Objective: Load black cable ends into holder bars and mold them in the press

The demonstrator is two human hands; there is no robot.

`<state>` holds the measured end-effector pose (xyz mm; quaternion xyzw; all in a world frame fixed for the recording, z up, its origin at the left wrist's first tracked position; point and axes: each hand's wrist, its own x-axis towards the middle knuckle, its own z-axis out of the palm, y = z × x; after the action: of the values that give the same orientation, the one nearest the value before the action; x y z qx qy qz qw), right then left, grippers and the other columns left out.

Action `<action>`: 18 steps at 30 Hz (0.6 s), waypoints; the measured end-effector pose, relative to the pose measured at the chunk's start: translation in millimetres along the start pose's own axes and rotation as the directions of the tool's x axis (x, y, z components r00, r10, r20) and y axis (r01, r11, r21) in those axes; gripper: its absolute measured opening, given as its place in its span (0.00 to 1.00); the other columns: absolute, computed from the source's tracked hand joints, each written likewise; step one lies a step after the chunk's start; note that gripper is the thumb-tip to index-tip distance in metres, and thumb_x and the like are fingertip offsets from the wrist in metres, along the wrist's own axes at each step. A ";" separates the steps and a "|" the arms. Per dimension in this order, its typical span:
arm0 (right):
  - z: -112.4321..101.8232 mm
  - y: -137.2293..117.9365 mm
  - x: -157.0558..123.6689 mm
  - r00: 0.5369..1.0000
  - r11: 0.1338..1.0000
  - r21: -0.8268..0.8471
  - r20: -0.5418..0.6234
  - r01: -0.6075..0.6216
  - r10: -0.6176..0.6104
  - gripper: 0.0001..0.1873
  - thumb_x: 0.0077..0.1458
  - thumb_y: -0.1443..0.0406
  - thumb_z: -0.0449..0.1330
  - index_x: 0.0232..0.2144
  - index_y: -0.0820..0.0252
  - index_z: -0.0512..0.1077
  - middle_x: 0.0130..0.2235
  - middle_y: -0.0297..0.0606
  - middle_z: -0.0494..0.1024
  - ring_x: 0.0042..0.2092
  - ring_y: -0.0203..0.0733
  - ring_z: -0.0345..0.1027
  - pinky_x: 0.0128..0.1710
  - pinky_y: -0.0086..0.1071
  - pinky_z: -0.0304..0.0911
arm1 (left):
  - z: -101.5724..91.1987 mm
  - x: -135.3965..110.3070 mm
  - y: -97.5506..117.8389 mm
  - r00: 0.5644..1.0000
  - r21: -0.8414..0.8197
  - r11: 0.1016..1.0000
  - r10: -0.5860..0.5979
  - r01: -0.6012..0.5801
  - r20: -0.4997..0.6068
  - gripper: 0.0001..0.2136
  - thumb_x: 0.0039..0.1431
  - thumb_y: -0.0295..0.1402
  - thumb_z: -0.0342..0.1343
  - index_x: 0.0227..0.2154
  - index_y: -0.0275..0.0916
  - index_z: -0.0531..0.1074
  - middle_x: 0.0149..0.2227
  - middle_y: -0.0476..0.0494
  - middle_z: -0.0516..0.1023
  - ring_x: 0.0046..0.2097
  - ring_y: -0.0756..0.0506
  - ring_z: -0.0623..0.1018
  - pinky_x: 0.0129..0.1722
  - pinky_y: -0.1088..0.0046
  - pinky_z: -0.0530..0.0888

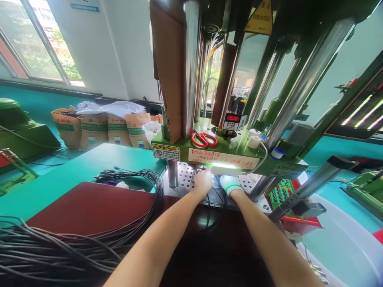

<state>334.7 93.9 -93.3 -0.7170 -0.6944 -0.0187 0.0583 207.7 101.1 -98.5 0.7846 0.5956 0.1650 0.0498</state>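
I have the black cable ends (209, 201) on the machine bed, partly hidden under my hands, so I can't make out their details. My left hand (202, 182) rests at the front of the perforated steel plate (187, 175), fingers curled downward, right by the cables. My right hand (231, 185), in a white glove with a green cuff, sits just beside it, closer to a white block (225, 171). From this view I cannot tell whether either grip has closed on anything or is only pressing down. Right above them runs the lit green ledge (209, 153), carrying red scissors (204, 139) and white rolls (254, 137), with chrome columns (191, 67) rising behind it. To the left, a looped cable bundle (131, 179) lies on the far part of the green desk (60, 171), beside a maroon pad (86, 209). A larger bundle (54, 255) fills the near left corner, spilling over the pad's near edge. Paper sacks (92, 129) stand along the wall below a window (38, 44). At right, I see a green button panel (281, 193) and, lower down, a white tub (344, 239).
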 end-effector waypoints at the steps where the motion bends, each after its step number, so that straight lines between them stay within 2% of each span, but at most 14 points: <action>1: -1.2 1.2 0.8 1.000 1.000 0.001 -0.007 0.001 -0.001 0.15 0.58 0.60 0.51 0.44 0.62 0.67 0.47 0.42 0.68 0.45 0.41 0.64 0.46 0.42 0.60 | -1.5 -1.2 1.7 1.000 0.005 1.000 0.001 0.000 -0.017 0.14 0.54 0.26 0.44 0.40 0.32 0.70 0.35 0.36 0.75 0.37 0.42 0.74 0.33 0.69 0.71; 4: -9.1 5.8 1.4 0.999 1.000 0.003 -0.023 0.026 -0.026 0.15 0.58 0.60 0.51 0.45 0.62 0.66 0.47 0.42 0.68 0.45 0.42 0.64 0.45 0.42 0.61 | -6.5 -6.5 11.3 0.996 0.016 0.999 0.033 -0.032 -0.083 0.15 0.57 0.32 0.42 0.43 0.34 0.69 0.42 0.35 0.72 0.45 0.39 0.70 0.34 0.68 0.71; 6: -15.5 7.6 -0.7 0.998 0.998 0.000 -0.025 0.057 -0.057 0.15 0.58 0.60 0.52 0.45 0.61 0.66 0.48 0.42 0.67 0.45 0.42 0.64 0.45 0.42 0.61 | -7.7 -10.0 18.7 0.991 0.018 0.997 0.083 -0.081 -0.104 0.15 0.57 0.36 0.44 0.40 0.36 0.71 0.42 0.35 0.71 0.47 0.38 0.69 0.35 0.67 0.71; 9: -20.9 6.1 -7.8 0.995 0.995 -0.011 -0.017 0.102 -0.102 0.15 0.58 0.60 0.52 0.46 0.61 0.65 0.48 0.42 0.67 0.46 0.42 0.64 0.45 0.43 0.61 | -4.3 -11.5 24.0 0.986 0.021 0.990 0.138 -0.137 -0.090 0.12 0.55 0.31 0.46 0.35 0.34 0.74 0.35 0.35 0.74 0.41 0.39 0.72 0.35 0.66 0.70; 12: -19.7 0.2 -14.7 0.992 0.992 -0.019 0.004 0.124 -0.123 0.16 0.57 0.60 0.52 0.46 0.61 0.65 0.49 0.42 0.66 0.47 0.43 0.63 0.46 0.44 0.60 | 2.3 -8.6 20.8 0.982 0.021 0.986 0.168 -0.167 -0.082 0.12 0.52 0.25 0.46 0.34 0.33 0.74 0.30 0.37 0.75 0.38 0.41 0.73 0.37 0.66 0.68; 18: -15.4 -13.8 -11.0 0.994 0.994 -0.035 0.037 0.106 -0.105 0.17 0.57 0.60 0.52 0.47 0.60 0.65 0.51 0.43 0.65 0.49 0.44 0.61 0.48 0.45 0.58 | 13.3 -0.9 15.0 0.979 0.012 0.984 0.178 -0.177 -0.097 0.13 0.55 0.25 0.44 0.36 0.34 0.74 0.28 0.39 0.75 0.37 0.43 0.72 0.42 0.65 0.66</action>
<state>321.3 81.7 -78.4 -0.6806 -0.7316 -0.0218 0.0319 225.5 97.6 -107.1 0.8257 0.5252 0.2061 0.0042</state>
